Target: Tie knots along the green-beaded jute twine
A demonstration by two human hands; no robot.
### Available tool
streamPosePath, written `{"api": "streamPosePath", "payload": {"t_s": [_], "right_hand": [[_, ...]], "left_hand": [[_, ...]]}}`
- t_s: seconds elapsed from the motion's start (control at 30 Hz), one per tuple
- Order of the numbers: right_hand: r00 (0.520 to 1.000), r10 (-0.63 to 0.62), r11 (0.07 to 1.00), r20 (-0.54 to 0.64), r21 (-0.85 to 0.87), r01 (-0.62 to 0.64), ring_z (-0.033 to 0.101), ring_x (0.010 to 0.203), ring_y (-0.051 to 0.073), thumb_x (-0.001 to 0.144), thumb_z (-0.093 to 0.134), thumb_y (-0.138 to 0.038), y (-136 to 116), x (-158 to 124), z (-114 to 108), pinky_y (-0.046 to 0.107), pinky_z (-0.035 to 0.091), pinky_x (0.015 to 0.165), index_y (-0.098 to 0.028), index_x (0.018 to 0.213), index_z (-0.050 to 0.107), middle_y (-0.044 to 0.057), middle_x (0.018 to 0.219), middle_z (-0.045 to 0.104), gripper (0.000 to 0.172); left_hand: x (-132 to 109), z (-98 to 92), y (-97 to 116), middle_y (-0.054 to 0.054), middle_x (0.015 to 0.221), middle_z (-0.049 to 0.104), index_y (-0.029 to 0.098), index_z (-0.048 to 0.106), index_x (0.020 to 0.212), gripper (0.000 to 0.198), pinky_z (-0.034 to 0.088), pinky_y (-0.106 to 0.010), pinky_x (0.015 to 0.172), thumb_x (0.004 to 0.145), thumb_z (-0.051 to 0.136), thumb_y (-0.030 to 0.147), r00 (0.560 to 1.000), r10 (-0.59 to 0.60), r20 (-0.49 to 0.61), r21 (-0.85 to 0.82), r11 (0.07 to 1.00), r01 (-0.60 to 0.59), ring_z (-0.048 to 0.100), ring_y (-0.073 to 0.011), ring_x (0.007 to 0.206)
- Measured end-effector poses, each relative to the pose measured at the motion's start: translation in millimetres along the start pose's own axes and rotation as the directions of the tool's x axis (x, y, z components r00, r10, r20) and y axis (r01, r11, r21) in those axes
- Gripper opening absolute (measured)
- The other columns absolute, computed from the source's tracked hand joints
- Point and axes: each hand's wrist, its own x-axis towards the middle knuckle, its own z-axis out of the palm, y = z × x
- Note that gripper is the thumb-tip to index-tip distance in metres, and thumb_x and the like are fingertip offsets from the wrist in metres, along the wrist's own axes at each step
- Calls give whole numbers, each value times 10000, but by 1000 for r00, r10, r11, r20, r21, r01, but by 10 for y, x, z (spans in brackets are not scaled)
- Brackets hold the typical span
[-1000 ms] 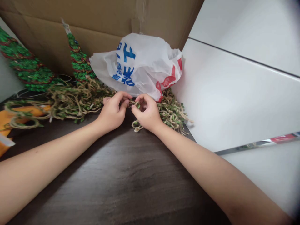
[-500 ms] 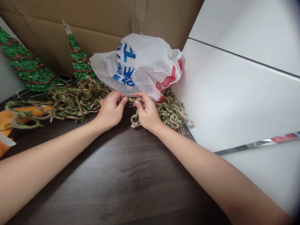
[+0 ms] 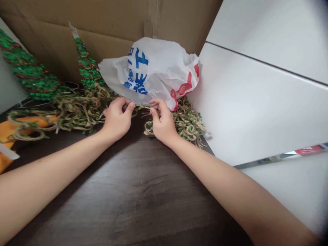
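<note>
My left hand and right hand pinched their fingers shut on one leafy twine strand, apparently stretching it clear of the tangle.

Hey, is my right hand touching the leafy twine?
Touching. The head view shows the right hand pinching the twine between thumb and forefinger, with the strand stretched across to the left hand.

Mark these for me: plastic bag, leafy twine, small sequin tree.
plastic bag (image 3: 159,65), head view, on its crumpled white top.
leafy twine (image 3: 188,123), head view, on the heap below the bag's red print.
small sequin tree (image 3: 87,70), head view, on its green middle.
</note>
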Motion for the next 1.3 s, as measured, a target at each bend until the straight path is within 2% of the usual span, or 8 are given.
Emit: {"api": "streamPosePath", "payload": {"t_s": [0.1, 0.23, 0.37, 0.53, 0.73, 1.0, 1.17, 1.3], "right_hand": [[999, -29, 999, -33, -20, 29, 697, 931, 192, 1086, 455, -267, 42, 3, 8, 364, 577, 898, -265, 1222, 556, 31, 1014, 715, 169], [999, -43, 998, 2, -49, 43, 713, 978, 201, 1085, 453, -258, 51, 2, 11, 374, 581, 934, -267, 1231, 535, 42, 1046, 729, 167], [990, -86, 994, 114, -53, 93, 731, 1059, 204, 1094, 461, -285, 3, -5, 0, 381, 581, 991, -269, 1232, 544, 59, 1161, 761, 162], [992, -29, 994, 125, -98, 41, 737, 1055, 219, 1073, 523, -324, -15, -13, -6, 389, 587, 990, -256, 1252, 580, 66, 1147, 776, 200], [993, -17, 983, 113, -182, 37, 745, 1095, 263, 1056, 519, -293, -20, 7, -21, 444, 586, 1033, -232, 1087, 707, 85, 1119, 806, 200], [993, 44, 972, 112, -235, -16, 761, 1107, 269, 1059, 513, -278, -26, 8, -17, 444, 583, 1030, -224, 1077, 751, 92, 1136, 821, 245], [994, 51, 964, 96, -266, -24, 745, 1044, 260, 1082, 523, -361, -73, -1, -15, 416, 569, 961, -229, 1050, 730, 83, 1080, 807, 247], [993, 50, 953, 109, -303, -15, 707, 956, 250, 1103, 490, -378, -88, 3, -21, 400, 542, 908, -232, 937, 673, 75, 965, 763, 287]], "left_hand": [[-66, 2, 148, -90, 1102, 747, 210, 692, 1109, 213, 468, -508, 1087, 995, 599, 363, 1000, 28, 8, 62, 998, -28, 687, -313, 1111], [-157, -10, 269, -139, 1320, 716, 211, 671, 1346, 445, 406, -564, 1152, 913, 696, 311, 988, 156, -14, 182, 972, -151, 622, -385, 1304], [-182, -18, 308, -127, 1263, 765, 240, 745, 1211, 270, 397, -573, 1131, 1010, 608, 356, 959, 264, 100, 192, 941, -279, 646, -382, 1265], [-125, -15, 261, -98, 1001, 804, 237, 751, 1015, 258, 392, -594, 1092, 1056, 511, 323, 984, 146, 100, 208, 964, -164, 708, -362, 1126], [-72, 4, 179, -97, 1129, 797, 228, 682, 1093, 203, 416, -557, 1103, 1045, 488, 267, 999, 17, -49, 155, 988, -9, 717, -333, 1157], [-163, -21, 304, -122, 1196, 802, 227, 738, 1168, 263, 388, -588, 1121, 1005, 566, 340, 972, 190, 136, 180, 960, -213, 679, -376, 1240], [-118, -23, 271, -90, 984, 811, 229, 759, 1043, 290, 401, -582, 1102, 1049, 495, 348, 985, 111, 134, 200, 970, -137, 733, -335, 1055], [-76, -16, 210, -102, 1018, 822, 210, 765, 1005, 318, 464, -532, 1070, 1043, 486, 359, 986, 97, 133, 120, 986, -114, 755, -325, 1039]]}}
